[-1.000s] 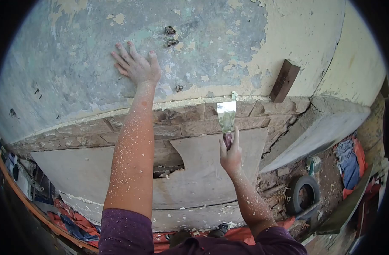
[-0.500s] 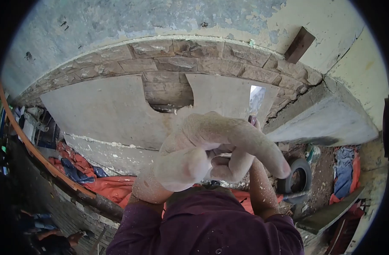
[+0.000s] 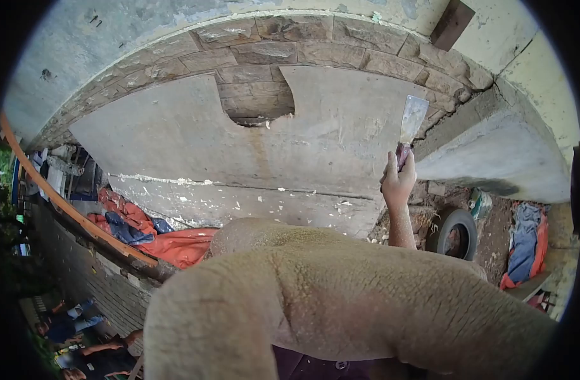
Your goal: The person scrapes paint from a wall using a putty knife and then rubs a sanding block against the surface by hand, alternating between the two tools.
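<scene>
My left hand (image 3: 340, 285) looms large and dusty right in front of the camera. Two of its digits are spread wide apart, one toward the lower left and one toward the lower right; their tips are out of sight, and no object shows between them. Further off on the right, my right hand (image 3: 399, 180) is closed around the dark handle of a putty knife (image 3: 414, 119). The knife stands upright, its flat metal blade pointing up in front of a grey board (image 3: 340, 139) with a notch in its top edge.
Rough stone blocks (image 3: 296, 54) run behind the board. On the right are a tyre (image 3: 470, 231) and a pale slanted slab (image 3: 505, 145). Orange tarpaulin (image 3: 182, 247) lies at left beside an orange rail (image 3: 68, 206). Other people (image 3: 97, 361) are at lower left.
My left hand has come much closer to the camera and spread across the lower view. My right hand, earlier mostly hidden behind it, now shows at the right with the putty knife.
</scene>
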A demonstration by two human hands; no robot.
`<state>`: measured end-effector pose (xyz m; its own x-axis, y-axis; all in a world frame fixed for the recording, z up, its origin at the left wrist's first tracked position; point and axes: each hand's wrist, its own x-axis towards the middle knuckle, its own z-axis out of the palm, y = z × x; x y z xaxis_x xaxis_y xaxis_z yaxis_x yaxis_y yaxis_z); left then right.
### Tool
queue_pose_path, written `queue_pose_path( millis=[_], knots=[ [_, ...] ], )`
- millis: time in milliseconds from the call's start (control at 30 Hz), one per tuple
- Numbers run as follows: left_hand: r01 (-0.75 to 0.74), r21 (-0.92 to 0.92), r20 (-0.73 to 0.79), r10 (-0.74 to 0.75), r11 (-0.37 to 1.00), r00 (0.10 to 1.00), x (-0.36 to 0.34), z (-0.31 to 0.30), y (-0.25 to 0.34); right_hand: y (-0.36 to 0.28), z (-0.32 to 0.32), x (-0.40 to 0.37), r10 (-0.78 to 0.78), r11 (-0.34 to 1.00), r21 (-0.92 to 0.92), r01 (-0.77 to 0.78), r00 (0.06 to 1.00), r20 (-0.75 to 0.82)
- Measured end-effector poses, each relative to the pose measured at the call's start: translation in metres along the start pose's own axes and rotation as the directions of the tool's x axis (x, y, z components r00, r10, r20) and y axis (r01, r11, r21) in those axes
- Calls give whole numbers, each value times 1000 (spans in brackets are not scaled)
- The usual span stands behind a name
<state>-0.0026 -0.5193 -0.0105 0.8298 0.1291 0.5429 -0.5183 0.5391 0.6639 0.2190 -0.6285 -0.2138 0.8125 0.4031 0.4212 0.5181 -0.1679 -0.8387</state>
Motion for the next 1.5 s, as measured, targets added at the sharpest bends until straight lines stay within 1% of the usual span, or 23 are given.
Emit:
queue_pose_path(
  millis=[67,100,167,233,300,367,467,533,667,767,833,933,1100,1167,1233,1267,1300,1367,1400,1433,1467,1500],
  knots=[
    [36,-36,46,-35,999,998,9,0,-8,7,-6,-6,-29,999,-39,27,998,-52],
    [47,-51,61,-44,998,997,12,0,-10,7,-7,-6,-20,999,-42,17,998,-62],
    [68,-91,79,-61,994,995,13,2,-17,6,-15,-10,101,995,-21,-100,995,14],
    [87,-123,114,-73,989,991,18,2,-22,15,-17,-11,118,992,-44,-118,993,-11],
    [96,-147,140,-76,984,987,22,2,-25,14,-18,-11,70,997,-25,-71,997,-23],
    [103,-168,164,-75,980,984,26,2,-28,14,-19,-9,96,995,-31,-96,995,-2],
    [107,-203,190,-68,973,979,30,3,-32,18,-18,-7,69,995,-65,-69,998,-8],
    [109,-224,209,-62,969,976,34,5,-34,14,-17,-4,95,994,-56,-94,995,16],
    [110,-242,231,-53,964,971,37,5,-33,12,-11,3,80,996,-28,-79,996,36],
    [114,-268,254,-44,957,966,42,5,-35,9,-11,6,74,997,-40,-71,996,53],
    [117,-281,266,-40,952,963,43,5,-36,9,-9,5,0,999,-44,1,999,35],
    [122,-309,275,-35,943,961,42,5,-38,8,-10,6,-14,999,-43,17,998,59],
    [114,-356,284,-9,928,959,37,10,-43,14,-12,2,27,999,-25,-24,995,96],
    [119,-378,306,3,918,952,38,13,-47,19,-14,0,26,999,-22,-25,996,83],
    [134,-406,338,12,904,941,45,23,-55,19,-14,-5,69,997,-27,-67,993,98],
    [21,-390,217,70,921,974,26,14,-72,17,-14,-7,97,995,10,-98,989,114],
    [143,-322,170,-91,936,981,4,-9,-81,10,-17,-7,94,995,6,-95,990,101],
    [224,-245,-12,-234,943,972,-37,-47,-99,-11,-25,-8,236,958,94,-272,929,286],
    [233,-243,-183,-281,942,942,-60,-60,-108,-13,-26,-10,227,960,101,-262,934,274],
    [241,-238,-348,-314,941,884,-85,-69,-117,-14,-25,-13,209,949,157,-274,917,339],
    [311,-193,-549,-365,931,752,-110,-79,-126,-13,-23,-15,181,935,212,-285,897,404],
    [382,-163,-727,-373,910,577,-132,-88,-134,-8,-19,-16,164,937,223,-268,903,397]
  ],
)
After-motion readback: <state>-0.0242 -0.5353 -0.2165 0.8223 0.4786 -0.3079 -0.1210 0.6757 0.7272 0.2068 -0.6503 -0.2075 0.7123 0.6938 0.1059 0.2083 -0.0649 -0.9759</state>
